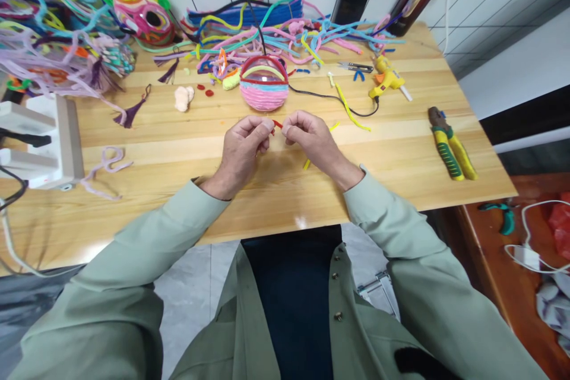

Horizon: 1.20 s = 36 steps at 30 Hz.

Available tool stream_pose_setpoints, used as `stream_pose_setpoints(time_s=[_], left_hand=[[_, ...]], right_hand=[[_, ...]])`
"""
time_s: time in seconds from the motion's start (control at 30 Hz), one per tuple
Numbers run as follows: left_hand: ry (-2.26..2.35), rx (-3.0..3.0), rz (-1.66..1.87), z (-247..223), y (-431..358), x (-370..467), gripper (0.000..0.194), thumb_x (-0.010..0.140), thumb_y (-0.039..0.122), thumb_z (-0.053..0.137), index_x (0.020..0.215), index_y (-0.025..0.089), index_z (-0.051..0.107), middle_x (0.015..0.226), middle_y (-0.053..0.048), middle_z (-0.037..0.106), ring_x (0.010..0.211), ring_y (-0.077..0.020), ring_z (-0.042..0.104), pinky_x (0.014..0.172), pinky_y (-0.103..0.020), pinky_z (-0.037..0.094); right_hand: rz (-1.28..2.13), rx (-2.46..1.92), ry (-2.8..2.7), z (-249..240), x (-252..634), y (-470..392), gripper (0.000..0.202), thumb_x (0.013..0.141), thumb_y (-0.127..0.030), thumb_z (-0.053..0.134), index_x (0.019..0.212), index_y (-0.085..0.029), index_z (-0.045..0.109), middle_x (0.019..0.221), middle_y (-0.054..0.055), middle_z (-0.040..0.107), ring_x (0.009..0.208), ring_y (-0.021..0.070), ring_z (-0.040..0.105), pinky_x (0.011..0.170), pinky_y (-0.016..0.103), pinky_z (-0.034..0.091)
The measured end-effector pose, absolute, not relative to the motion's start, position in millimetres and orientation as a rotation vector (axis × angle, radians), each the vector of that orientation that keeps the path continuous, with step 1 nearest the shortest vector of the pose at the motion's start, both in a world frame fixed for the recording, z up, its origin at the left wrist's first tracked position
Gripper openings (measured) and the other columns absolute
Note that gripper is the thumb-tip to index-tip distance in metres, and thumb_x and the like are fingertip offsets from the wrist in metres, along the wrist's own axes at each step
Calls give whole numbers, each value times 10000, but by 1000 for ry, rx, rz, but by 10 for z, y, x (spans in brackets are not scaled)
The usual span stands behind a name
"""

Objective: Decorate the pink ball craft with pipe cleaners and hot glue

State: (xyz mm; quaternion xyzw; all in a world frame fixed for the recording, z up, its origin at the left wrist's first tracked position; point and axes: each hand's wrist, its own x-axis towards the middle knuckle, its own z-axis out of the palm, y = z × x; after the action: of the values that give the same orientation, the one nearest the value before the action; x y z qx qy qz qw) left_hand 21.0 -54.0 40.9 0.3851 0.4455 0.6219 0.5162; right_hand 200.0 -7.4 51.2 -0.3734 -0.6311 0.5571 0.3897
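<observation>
Between my two hands is a short piece of red pipe cleaner (278,124), pinched at its ends by the fingertips. My left hand (246,145) is closed on its left end, with a bit of red showing under the fingers. My right hand (314,142) grips the other end between thumb and forefinger. Just beyond them stands a clear ball (264,97) partly covered with pink, blue, red and yellow pipe cleaner. Pieces of yellow pipe cleaner (307,164) lie partly hidden by my right hand.
Pliers (449,145), a yellow glue gun (386,78) and small snips (356,67) lie to the right. Loose pipe cleaners (285,35) pile along the back. A colourful mask-like figure (145,15) stands back left. A white power strip (62,142) is at the left.
</observation>
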Motion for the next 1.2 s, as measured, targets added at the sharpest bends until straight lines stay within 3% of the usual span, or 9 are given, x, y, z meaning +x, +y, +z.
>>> stream_pose_setpoints(time_s=[0.2,0.4,0.5,0.63,0.77,0.93,1.2], left_hand=[[1085,892,1418,410,-562,211,367,862,413,1005,736,188,745,654,18,636,552,-75,502,520,-219,378],[1026,852,1363,391,-555,212,343,1013,440,877,818,183,759,756,-11,693,573,-91,564,525,-236,427],[1004,862,1353,411,-559,213,299,964,425,900,834,183,785,851,-28,750,583,-82,574,521,-227,432],[1049,960,1287,442,-576,199,272,879,386,978,814,202,788,801,-11,731,582,-88,546,514,-226,415],[1045,992,1254,451,-578,183,292,868,418,998,810,211,799,735,-8,693,577,-99,532,513,-235,412],[1017,923,1246,484,-576,191,251,870,391,935,785,212,780,823,-31,755,576,-96,554,496,-238,394],[1031,973,1197,502,-546,182,339,839,422,978,733,194,750,693,-14,682,548,-93,530,504,-228,438]], right_hand=[[1455,-893,-1550,525,2015,-67,156,918,-357,786,899,-231,696,818,-35,659,777,146,574,751,297,477],[1417,-980,-1558,500,2023,-43,122,876,-272,771,793,-230,692,744,-40,632,726,143,527,709,300,424],[1439,-988,-1507,504,2024,-46,120,879,-259,768,787,-232,696,747,-34,644,722,145,538,703,299,428],[1450,-989,-1474,517,2024,-57,124,868,-272,794,789,-229,709,763,-29,661,733,143,546,714,293,443],[1449,-979,-1470,519,2024,-61,102,842,-274,779,780,-229,711,757,-28,656,723,139,534,706,294,439],[1398,-1012,-1503,509,2016,-51,123,841,-290,788,773,-241,698,745,-28,639,735,149,520,699,298,432],[1310,-1013,-1571,505,2027,-40,163,844,-336,798,781,-239,684,746,-37,629,739,145,506,702,303,413]])
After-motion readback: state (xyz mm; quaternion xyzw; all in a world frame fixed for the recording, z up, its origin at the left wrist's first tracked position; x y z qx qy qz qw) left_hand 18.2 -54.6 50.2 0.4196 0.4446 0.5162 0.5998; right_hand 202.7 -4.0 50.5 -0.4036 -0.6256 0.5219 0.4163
